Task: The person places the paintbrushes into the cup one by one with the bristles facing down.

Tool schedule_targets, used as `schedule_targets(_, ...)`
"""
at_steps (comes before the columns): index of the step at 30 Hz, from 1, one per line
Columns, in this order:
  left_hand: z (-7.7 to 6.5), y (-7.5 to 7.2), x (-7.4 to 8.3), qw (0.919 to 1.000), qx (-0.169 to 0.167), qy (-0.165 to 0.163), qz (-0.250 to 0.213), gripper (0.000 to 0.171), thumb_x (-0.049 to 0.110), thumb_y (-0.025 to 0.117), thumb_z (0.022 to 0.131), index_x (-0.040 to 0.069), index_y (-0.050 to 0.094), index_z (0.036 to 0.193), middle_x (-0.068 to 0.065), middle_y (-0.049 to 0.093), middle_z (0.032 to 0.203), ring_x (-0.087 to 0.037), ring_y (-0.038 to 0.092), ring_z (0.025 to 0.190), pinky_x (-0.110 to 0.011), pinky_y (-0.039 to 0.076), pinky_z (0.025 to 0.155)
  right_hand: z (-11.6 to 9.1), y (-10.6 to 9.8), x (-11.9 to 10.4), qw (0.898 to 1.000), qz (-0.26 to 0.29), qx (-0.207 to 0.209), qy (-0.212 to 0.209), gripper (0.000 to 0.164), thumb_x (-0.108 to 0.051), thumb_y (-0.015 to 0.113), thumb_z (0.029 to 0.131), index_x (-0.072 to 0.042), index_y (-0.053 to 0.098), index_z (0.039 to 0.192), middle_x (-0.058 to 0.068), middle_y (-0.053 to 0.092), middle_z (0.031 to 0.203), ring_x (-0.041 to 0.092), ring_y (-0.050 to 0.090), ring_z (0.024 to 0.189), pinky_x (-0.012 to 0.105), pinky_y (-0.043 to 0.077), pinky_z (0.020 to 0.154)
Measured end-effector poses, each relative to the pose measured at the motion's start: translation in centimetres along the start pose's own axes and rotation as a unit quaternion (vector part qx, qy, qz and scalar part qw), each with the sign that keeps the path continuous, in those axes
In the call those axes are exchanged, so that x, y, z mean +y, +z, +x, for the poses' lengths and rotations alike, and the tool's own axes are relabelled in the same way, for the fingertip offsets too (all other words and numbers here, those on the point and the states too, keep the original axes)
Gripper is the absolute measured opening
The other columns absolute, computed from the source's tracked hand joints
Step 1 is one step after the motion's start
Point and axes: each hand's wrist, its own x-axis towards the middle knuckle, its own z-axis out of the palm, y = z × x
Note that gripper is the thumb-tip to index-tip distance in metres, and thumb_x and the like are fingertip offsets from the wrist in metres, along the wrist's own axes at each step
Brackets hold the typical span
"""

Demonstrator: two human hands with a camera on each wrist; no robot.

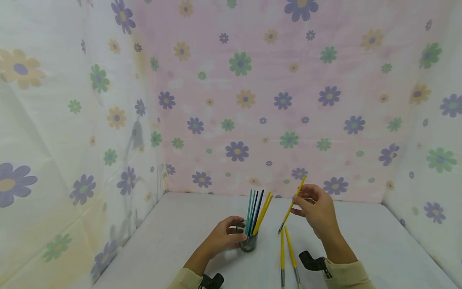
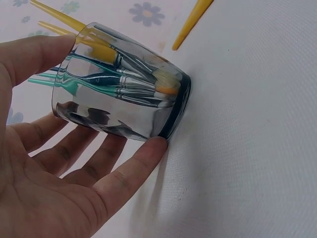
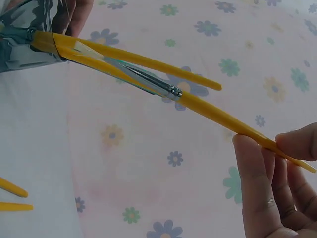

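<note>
My left hand (image 1: 224,237) grips a clear glass cup (image 1: 249,244) on the table, its thumb and fingers on opposite sides. Several paintbrushes stand in the glass, bristles down: teal brushes (image 1: 249,212), dark blue brushes (image 1: 258,210) and yellow brushes (image 1: 264,212). To the right of the cup, my right hand (image 1: 319,210) pinches a yellow paintbrush (image 3: 213,111) near the end of its handle, thumb against fingers. That brush is tilted in the air, with its pale bristle tip pointing down and left. In the right wrist view its tip overlaps the brushes in the cup.
Two more yellow paintbrushes, a left one (image 1: 282,253) and a right one (image 1: 291,251), lie on the white table (image 1: 173,224) between the forearms, bristles toward me. Flowered cloth (image 1: 267,120) hangs behind and at both sides.
</note>
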Motion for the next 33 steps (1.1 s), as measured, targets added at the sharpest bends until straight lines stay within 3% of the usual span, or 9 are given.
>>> schedule_targets(7,-0.1,-0.1,0.1,1.0,-0.003,0.006,-0.006,0.056,0.021,0.08,0.092,0.013,0.055,0.142,-0.012,0.06,0.137,-0.032,0.061,0.126,-0.05,0.063,0.087,-0.4,1.4,0.4,0.999,0.019,0.02,-0.035,0.034,-0.015,0.078,0.094,-0.005,0.059,0.121,0.016,0.063,0.115,0.021,0.071,0.101,0.038,0.065,0.079)
schedule_targets(17,-0.2,-0.1,0.0,1.0,0.002,0.009,-0.001,0.06,0.022,0.083,0.089,0.011,0.054,0.141,-0.012,0.061,0.134,-0.031,0.061,0.124,-0.046,0.064,0.084,-0.7,3.0,1.3,0.998,0.01,-0.002,-0.059,0.03,-0.016,0.079,0.093,-0.004,0.064,0.116,0.016,0.068,0.112,0.019,0.074,0.098,0.033,0.064,0.08)
schedule_targets(33,0.0,-0.1,0.0,0.9998,0.015,-0.003,0.015,0.059,0.024,0.086,0.087,0.013,0.056,0.137,-0.009,0.063,0.129,-0.027,0.062,0.12,-0.044,0.064,0.083,-1.2,5.5,3.3,0.998,-0.026,-0.024,-0.051,0.03,-0.017,0.08,0.092,-0.005,0.066,0.115,0.015,0.069,0.11,0.023,0.074,0.098,0.029,0.064,0.079)
